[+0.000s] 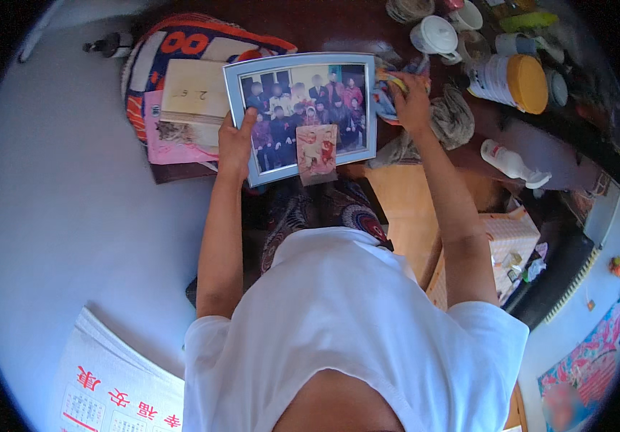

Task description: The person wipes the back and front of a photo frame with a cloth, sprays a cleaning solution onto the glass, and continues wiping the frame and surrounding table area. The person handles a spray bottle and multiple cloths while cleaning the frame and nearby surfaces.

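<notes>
A light-blue picture frame (241, 75) holding a group photo is raised above the dark table. My left hand (235, 147) grips its left side, thumb over the front edge and the other fingers hidden behind. A small reddish photo (317, 150) overlaps the lower middle of the frame and sticks out past its bottom edge. At the right edge, my right hand (412, 103) has its fingers closed on a crumpled multicoloured cloth (385, 101), which lies against the frame's side. Part of the cloth shows beyond the knuckles.
Left of the frame, a book (193, 90) and a pink booklet (173, 147) lie on a patterned bag (180, 45). To the right stand a white lidded mug (435, 35) and a yellow-lidded tub (501, 81). A grey cloth bundle (451, 119) and white bottle (509, 160) lie nearer.
</notes>
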Tool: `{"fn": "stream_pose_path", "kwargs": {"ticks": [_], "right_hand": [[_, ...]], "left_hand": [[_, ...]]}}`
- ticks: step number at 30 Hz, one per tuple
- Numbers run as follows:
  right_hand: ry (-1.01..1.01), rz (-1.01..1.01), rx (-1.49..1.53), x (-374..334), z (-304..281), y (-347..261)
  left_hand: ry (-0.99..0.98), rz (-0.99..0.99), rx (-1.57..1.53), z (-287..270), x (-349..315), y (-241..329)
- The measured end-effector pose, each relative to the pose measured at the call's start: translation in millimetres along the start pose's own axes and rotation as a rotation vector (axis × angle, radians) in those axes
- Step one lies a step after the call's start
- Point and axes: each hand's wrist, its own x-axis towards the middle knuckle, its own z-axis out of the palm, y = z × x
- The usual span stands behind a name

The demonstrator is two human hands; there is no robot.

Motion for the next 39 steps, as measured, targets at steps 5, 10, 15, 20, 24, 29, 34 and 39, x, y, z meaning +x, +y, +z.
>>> {"fn": "stream_pose_path", "kwargs": {"ticks": [5,10,15,20,24,29,34,39], "right_hand": [[-0.041,-0.427,-0.465,-36.4,-10.6,3.8],[-0.005,0.110,0.233,-34.1,-27.2,56.7],[0.064,0.229,1.095,4.0,-98.6,-14.2],[0.243,-0.296,0.658,9.7,-129.9,-100.2],[0.349,-0.413,0.285,-43.6,-125.1,-101.2],[0.292,-0.202,0.338,-128.7,-81.1,-58.7],[0.309,0.109,0.782,-141.1,-60.9,-31.9],[0.580,0.005,1.078,-126.8,-159.7,-85.9]], "left_hand": [[0.055,0.082,-0.075,1.8,-36.7,49.5],[0.087,0.232,-0.057,10.7,-62.3,97.9],[0.066,0.357,-0.023,26.4,-91.8,128.0],[0.009,0.464,-0.029,40.4,-123.7,148.8],[0.032,0.558,-0.128,44.6,-134.0,147.2],[-0.012,0.672,-0.167,47.6,-137.9,147.3],[0.008,0.673,-0.193,60.2,-129.1,177.5],[-0.149,0.761,-0.263,76.3,-155.8,192.4]]}}
